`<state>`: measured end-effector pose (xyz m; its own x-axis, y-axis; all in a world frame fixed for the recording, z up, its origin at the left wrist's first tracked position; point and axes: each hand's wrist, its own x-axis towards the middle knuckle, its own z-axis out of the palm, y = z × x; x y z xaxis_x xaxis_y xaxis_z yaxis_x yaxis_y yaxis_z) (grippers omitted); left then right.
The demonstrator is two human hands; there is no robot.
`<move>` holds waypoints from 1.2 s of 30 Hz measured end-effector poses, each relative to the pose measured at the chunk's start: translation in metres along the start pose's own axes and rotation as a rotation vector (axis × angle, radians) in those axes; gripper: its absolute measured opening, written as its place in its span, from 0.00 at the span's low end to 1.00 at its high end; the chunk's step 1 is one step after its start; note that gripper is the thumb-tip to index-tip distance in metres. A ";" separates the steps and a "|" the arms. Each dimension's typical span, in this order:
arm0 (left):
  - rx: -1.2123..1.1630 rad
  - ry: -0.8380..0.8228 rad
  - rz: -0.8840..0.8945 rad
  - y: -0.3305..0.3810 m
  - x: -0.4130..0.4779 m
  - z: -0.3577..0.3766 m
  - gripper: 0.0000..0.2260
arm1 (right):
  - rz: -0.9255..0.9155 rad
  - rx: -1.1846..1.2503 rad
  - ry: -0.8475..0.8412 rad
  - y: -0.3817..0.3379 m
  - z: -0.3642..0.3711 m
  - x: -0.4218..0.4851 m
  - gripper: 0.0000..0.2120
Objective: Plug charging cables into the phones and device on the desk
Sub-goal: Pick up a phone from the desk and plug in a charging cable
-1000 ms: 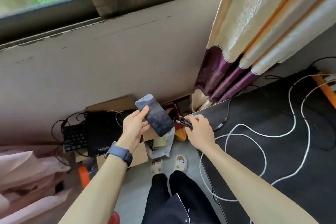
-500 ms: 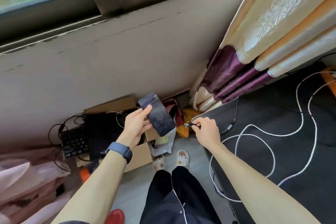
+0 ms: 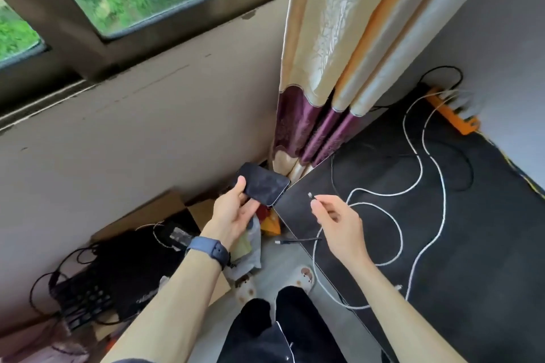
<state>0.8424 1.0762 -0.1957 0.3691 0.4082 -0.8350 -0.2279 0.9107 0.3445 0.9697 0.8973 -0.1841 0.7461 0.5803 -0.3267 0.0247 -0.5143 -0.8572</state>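
Here, the head camera looks down past two bare forearms. The left hand (image 3: 233,212) has its grip closed round a dark smartphone (image 3: 264,184), thumb laid across the screen and fingers behind, so the phone sits tilted in the air just off the corner of the counter (image 3: 472,244), a black surface. A dark blue smartwatch (image 3: 208,249) bands the left wrist.

To the right of that grip and a little lower, the right hand (image 3: 339,224) pinches the end of a white charging cable (image 3: 395,221) between thumb and forefinger; the grip is closed on it. The small metal plug (image 3: 310,195) sticks out beyond the fingertips and points toward the phone's near end, with a clear gap between them. From this grip the white cable trails back in loose loops over the counter toward an orange power strip (image 3: 454,115) at the far edge by the wall.

Just below the right grip, a short black cable (image 3: 298,241) lies over the counter's edge. Beyond the left grip hangs a cream and purple curtain (image 3: 339,68). Below it on the floor are cardboard boxes (image 3: 159,212) and a black keyboard (image 3: 82,303). The person's dark trousers and patterned slippers (image 3: 305,275) show at the bottom.
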 end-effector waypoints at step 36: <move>0.370 -0.090 0.071 -0.043 -0.031 0.049 0.18 | 0.048 -0.069 0.031 -0.011 -0.037 -0.042 0.11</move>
<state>0.8849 1.0274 -0.1641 0.4458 0.4598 -0.7680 0.0788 0.8345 0.5454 0.9634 0.8551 -0.1463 0.7678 0.5347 -0.3530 0.0337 -0.5838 -0.8112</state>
